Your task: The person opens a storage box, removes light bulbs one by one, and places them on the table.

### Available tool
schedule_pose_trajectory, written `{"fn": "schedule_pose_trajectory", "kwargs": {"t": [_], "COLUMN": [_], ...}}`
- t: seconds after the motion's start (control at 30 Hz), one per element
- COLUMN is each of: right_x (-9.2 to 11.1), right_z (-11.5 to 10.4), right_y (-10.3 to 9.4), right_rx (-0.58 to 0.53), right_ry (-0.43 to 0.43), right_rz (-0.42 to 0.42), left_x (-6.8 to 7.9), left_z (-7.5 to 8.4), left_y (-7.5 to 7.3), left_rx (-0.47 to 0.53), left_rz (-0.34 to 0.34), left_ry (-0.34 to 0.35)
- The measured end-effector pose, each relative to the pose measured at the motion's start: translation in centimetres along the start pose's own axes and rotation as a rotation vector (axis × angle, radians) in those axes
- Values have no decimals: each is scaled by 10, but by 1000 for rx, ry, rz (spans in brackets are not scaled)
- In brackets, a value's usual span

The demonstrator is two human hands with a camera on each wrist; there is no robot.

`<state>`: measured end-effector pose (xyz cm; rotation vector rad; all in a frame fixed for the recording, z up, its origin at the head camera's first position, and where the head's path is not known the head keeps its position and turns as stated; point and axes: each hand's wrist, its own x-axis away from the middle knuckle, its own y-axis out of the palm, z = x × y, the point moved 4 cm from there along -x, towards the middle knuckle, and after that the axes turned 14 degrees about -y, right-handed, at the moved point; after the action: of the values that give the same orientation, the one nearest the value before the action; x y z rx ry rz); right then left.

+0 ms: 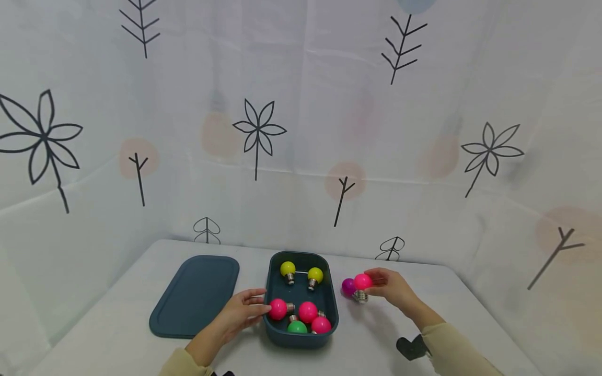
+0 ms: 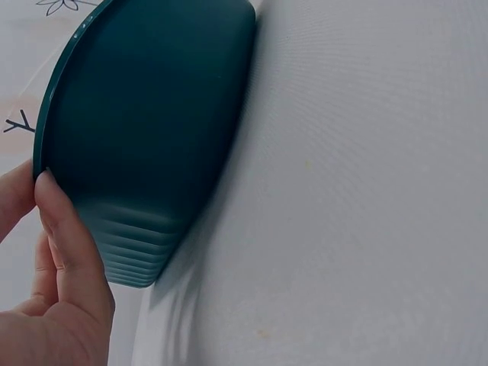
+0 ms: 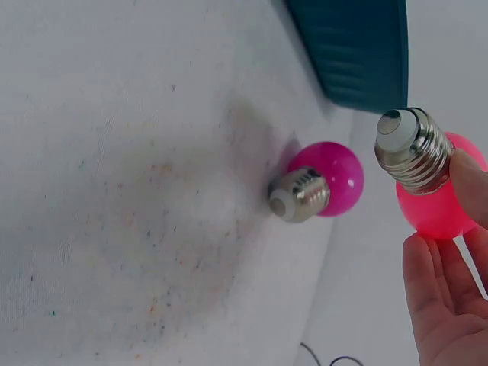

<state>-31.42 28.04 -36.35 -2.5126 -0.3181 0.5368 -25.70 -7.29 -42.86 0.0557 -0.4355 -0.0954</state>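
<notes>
My left hand [image 1: 242, 315] pinches the near-left rim of the dark teal box [image 1: 301, 340], thumb against the outer wall. My right hand [image 1: 392, 287] pinches a pink bulb [image 1: 362, 281] by its round globe, fingertips curled about it, the metal screw base pointing down and free. A purple bulb [image 1: 348, 286] lies on the desk [image 1: 113, 339] just left of my right hand.

The box sits between my hands. Inside it, one of three pink bulbs [image 1: 308, 312] lies right beside my left fingertips; the other two are farther toward my right hand, with a green bulb [image 1: 297, 327] near them. Two yellow bulbs [image 1: 288, 269] lie beyond, at the box's far end. Left of my left hand, a flat dark lid [image 1: 197, 297] rests on the desk.
</notes>
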Motion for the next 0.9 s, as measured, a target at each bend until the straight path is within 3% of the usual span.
{"fn": "schedule_pose_trajectory", "kwargs": {"t": [0.9], "right_x": [-1], "right_z": [48], "right_y": [-5], "right_rx": [34], "right_ry": [114], "right_rz": [33], "left_x": [0], "left_z": [0], "left_y": [-1], "left_rx": [4], "left_rz": [6], "left_ry": [-16]}}
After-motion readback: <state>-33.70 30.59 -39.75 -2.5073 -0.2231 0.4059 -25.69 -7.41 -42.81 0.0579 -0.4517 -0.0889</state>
